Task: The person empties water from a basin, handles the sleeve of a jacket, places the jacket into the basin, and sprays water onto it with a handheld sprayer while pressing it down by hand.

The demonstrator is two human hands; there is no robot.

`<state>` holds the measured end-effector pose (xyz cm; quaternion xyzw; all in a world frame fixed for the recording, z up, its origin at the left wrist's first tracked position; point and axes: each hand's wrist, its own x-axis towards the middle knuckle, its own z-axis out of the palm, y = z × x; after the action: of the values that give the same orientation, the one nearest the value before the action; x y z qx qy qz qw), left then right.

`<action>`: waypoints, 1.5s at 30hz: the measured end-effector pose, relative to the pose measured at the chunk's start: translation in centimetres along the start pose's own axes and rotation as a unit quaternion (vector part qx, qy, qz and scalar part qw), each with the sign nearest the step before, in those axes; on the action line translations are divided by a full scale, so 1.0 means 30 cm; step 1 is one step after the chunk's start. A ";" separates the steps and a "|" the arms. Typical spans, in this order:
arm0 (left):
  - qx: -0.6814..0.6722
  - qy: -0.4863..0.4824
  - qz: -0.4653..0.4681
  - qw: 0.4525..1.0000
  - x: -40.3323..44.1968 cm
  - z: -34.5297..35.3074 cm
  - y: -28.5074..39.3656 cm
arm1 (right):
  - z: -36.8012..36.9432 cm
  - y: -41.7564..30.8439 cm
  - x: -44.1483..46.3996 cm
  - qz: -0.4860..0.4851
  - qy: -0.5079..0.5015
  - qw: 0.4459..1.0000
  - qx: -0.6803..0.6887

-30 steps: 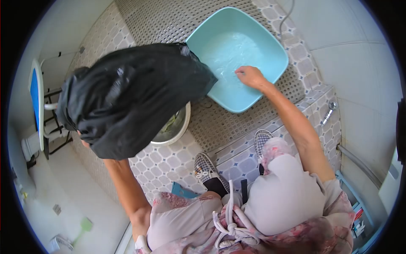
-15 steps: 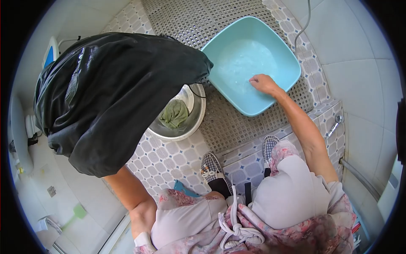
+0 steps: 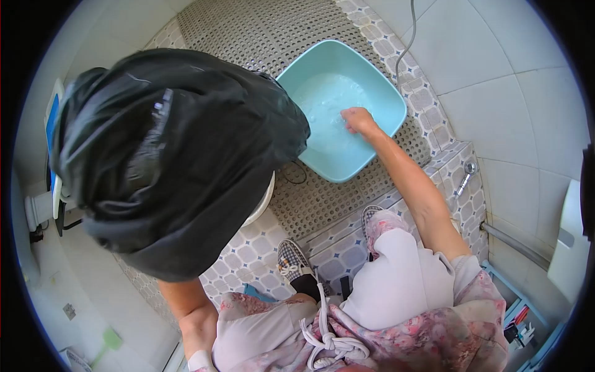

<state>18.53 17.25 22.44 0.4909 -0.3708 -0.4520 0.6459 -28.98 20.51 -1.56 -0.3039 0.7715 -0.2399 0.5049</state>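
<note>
Floor: We see patterned tiles (image 3: 248, 251) and a grey perforated mat (image 3: 242, 28), with pale walls (image 3: 489, 111) around.
Basin: Light blue (image 3: 396, 99), rounded square, on the mat, with water (image 3: 331, 96) in it.
Dark cloth: A big, bunched black piece (image 3: 186, 161) with a streaky pale strip, held up left of the basin; its right end overlaps the basin's edge in our view.
Left hand: Hidden behind the cloth, so we cannot tell its grip; only our left forearm (image 3: 189, 304) shows below.
Right hand: Fingers curled in, closed, over the basin (image 3: 358, 121); we cannot tell whether it touches the water.
In the way: The cloth covers most of a pale-rimmed bowl (image 3: 263, 204), leaving a sliver of rim. A thin dark loop (image 3: 294, 172) shows beside the cloth, over the mat.
Right side: A thin grey hose (image 3: 405, 56), a silvery fitting (image 3: 465, 178), a pipe (image 3: 517, 245) and a blue rack (image 3: 527, 313) holding small items.
Near our feet: Checked shoes (image 3: 291, 257) on the tiles, a blue object (image 3: 257, 293) close by.
</note>
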 end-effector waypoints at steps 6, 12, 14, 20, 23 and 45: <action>-0.002 -0.020 -0.053 0.998 -0.034 0.069 -0.074 | -0.069 0.017 0.094 -0.050 0.182 0.981 0.040; 0.010 -0.015 -0.079 0.997 -0.073 0.046 -0.131 | -0.028 0.025 0.112 -0.059 0.327 0.943 -0.006; 0.018 -0.010 -0.074 0.997 -0.071 0.015 -0.137 | 0.014 0.039 0.115 -0.014 0.270 0.961 0.055; 0.038 -0.003 -0.052 0.998 -0.065 -0.052 -0.161 | 0.134 -0.253 -0.107 0.015 -0.463 0.692 0.553; 0.044 0.000 -0.040 0.998 -0.058 -0.074 -0.166 | 0.093 -0.546 -0.411 -0.114 -0.543 0.773 0.308; 0.071 0.012 -0.002 0.997 -0.047 -0.169 -0.177 | 0.045 -0.446 -0.375 -0.075 -0.541 0.827 0.130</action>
<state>21.61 19.53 16.01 0.5416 -0.3930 -0.4195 0.6134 -21.26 19.07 14.11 -0.3729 0.3109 -0.1721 0.8571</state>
